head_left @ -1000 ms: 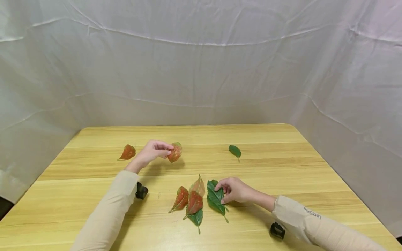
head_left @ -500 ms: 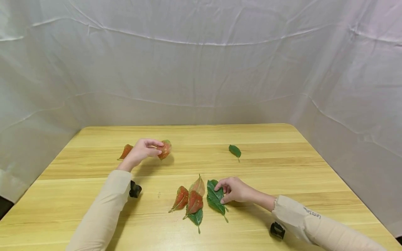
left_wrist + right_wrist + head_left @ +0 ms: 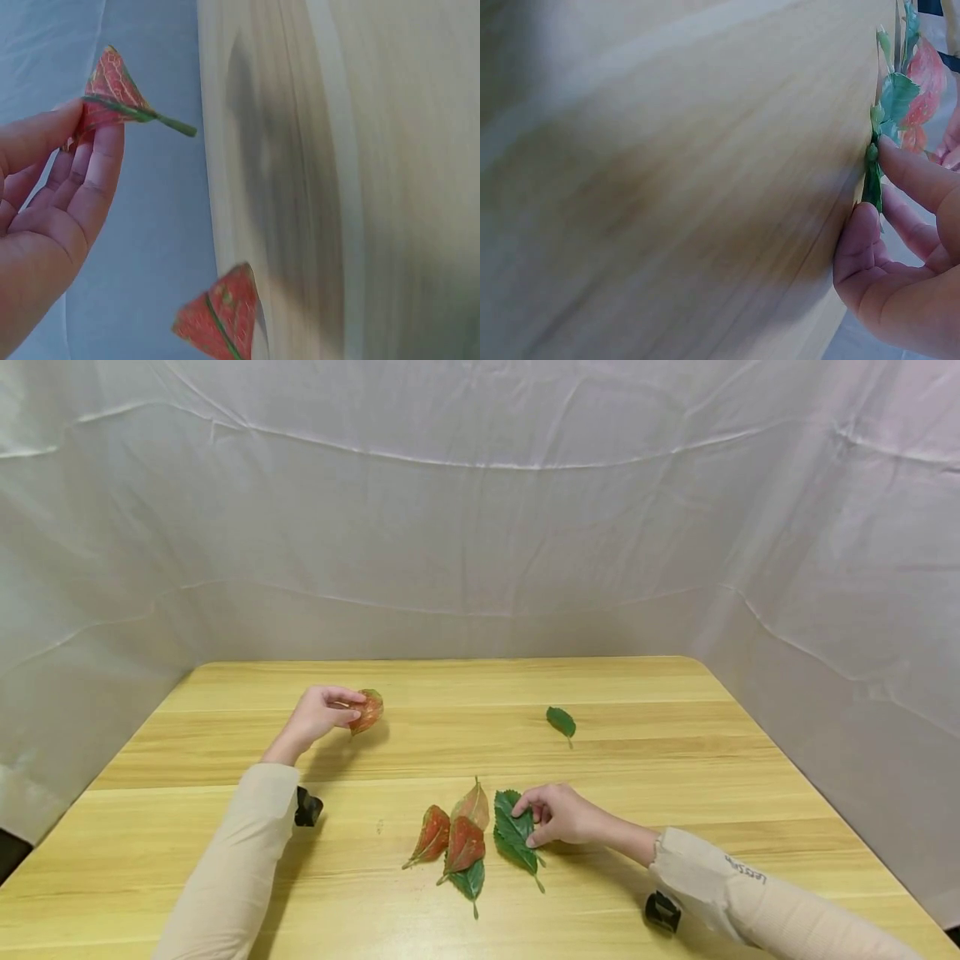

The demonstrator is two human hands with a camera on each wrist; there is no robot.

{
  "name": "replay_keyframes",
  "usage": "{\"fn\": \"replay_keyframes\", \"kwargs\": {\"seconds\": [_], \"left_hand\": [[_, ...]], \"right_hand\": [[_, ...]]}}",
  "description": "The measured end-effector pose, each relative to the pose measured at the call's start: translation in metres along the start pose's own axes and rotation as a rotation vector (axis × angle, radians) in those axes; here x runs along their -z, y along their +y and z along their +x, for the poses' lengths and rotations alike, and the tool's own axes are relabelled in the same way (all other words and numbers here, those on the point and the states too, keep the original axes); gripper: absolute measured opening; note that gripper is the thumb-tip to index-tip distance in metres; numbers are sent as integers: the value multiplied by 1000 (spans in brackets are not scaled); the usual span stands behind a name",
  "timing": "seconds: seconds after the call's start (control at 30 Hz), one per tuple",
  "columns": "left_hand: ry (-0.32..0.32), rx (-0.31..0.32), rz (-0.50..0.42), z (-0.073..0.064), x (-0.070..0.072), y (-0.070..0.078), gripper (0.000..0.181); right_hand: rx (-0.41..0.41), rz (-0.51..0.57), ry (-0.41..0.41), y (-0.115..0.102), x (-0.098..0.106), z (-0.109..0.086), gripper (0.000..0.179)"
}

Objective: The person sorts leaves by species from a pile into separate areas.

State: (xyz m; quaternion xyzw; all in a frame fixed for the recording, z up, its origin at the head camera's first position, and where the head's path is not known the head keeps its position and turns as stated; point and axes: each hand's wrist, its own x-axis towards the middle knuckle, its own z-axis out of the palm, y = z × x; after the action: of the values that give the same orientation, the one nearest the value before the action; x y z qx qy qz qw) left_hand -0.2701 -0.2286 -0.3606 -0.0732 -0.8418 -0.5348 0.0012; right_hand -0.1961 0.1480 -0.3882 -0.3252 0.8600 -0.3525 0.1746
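My left hand [image 3: 317, 717] pinches a red leaf [image 3: 367, 712] with green edges between thumb and fingers, raised over the back left of the table. Its green stem points away from the fingers in the left wrist view, where a second red leaf [image 3: 225, 311] lies lower down; the hand hides that one in the head view. At the front, my right hand [image 3: 564, 814] has thumb and index finger curled at the right edge of two overlapping green leaves [image 3: 512, 835]. Just left of these lie several red leaves [image 3: 432, 833], one partly covering a green leaf [image 3: 469, 880].
A single small green leaf [image 3: 561, 721] lies at the back right of the wooden table [image 3: 712, 752]. Pale cloth [image 3: 465, 527] hangs behind the table and along both sides. Each wrist carries a black device [image 3: 663, 912].
My left hand has moved left with the red leaf, now covering the other red leaf at the back left in the head view. The right hand has stayed at the green leaves.
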Motion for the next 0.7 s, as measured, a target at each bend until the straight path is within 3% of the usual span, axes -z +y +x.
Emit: {"fn": "replay_keyframes", "kwargs": {"seconds": [0.27, 0.5, 0.7], "left_hand": [[36, 13, 126, -3, 9, -9, 24], [33, 23, 199, -4, 14, -12, 25], [11, 67, 243, -3, 14, -12, 29]], "right_hand": [[-5, -2, 0, -1, 0, -1, 31], [-9, 2, 3, 0, 1, -2, 31], [-5, 2, 3, 1, 0, -2, 31]]}}
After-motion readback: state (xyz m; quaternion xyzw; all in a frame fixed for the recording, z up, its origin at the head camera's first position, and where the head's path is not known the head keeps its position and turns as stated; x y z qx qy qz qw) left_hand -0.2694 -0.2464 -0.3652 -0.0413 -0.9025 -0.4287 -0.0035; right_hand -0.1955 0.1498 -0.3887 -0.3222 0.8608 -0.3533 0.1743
